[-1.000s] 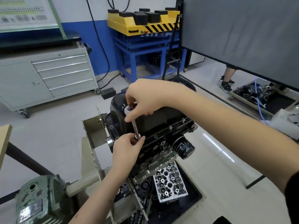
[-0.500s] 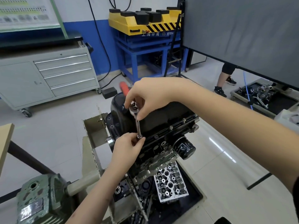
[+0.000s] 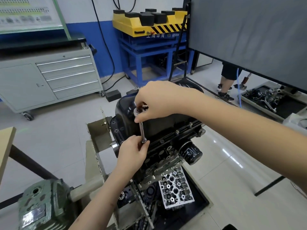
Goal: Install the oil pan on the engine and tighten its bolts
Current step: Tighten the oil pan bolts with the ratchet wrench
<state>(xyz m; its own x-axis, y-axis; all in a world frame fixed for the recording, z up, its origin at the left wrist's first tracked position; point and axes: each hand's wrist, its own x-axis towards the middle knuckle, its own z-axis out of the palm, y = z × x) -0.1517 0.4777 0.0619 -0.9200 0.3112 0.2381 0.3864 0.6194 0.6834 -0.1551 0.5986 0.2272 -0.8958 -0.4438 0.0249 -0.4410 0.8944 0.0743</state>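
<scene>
Left hand (image 3: 132,151) pinches the lower socket end of the ratchet extension (image 3: 142,130) at the near flange of the black oil pan (image 3: 159,125), seated on the engine; right hand (image 3: 157,102) grips the ratchet head (image 3: 138,111) above

Readable on the yellow lift platform (image 3: 149,24), along the front edge under the black-and-yellow hazard stripes: Chinese characters "上海华育" in blue, followed by a round logo and Latin letters that look like "HYVN". White print on the black oil filter (image 3: 191,152) and on the wall poster (image 3: 25,14), too blurred to read.
</scene>
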